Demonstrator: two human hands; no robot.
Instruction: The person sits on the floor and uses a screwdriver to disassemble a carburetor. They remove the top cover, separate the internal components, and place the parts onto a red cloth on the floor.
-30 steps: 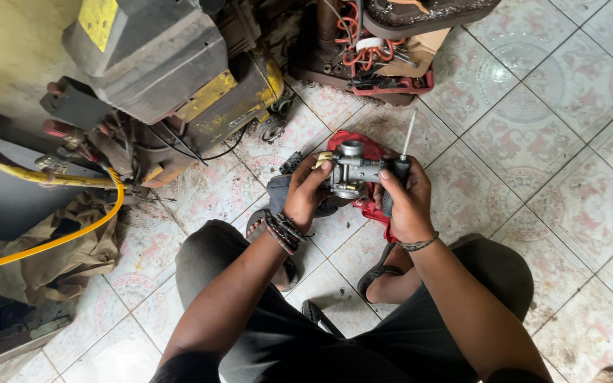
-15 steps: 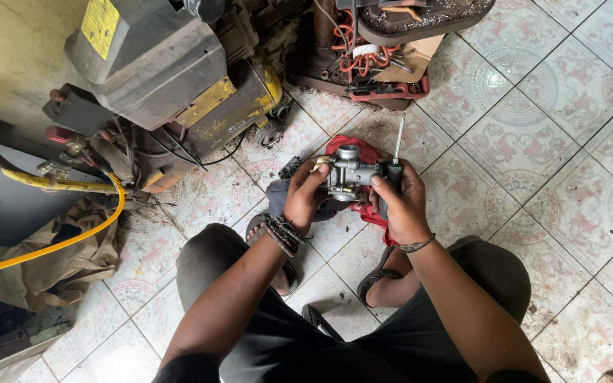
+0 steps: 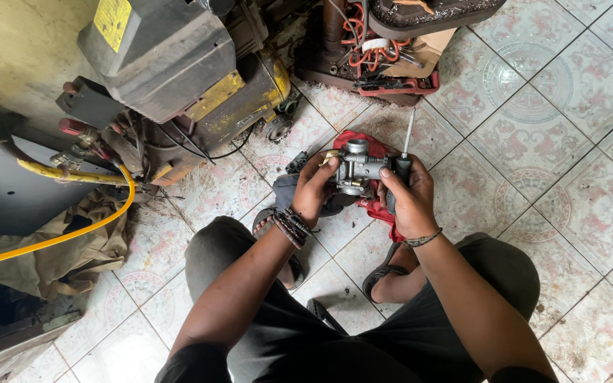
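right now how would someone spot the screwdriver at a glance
Start at the red cloth on the tiled floor. Above it both hands grip a grey metal carburetor. The screwdriver stands in the right hand, its thin silver shaft pointing up, unlike anything nearby.

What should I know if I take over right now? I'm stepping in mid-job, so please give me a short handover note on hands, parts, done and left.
Left hand: grips the metal carburetor from its left side.
Right hand: steadies the carburetor's right side and holds a screwdriver, shaft pointing up and away.
Carburetor is held above a red rag on the tiled floor.
Done: carburetor is off any machine and in hand.
Left: screwdriver tip is not on any screw; further work cannot be told.
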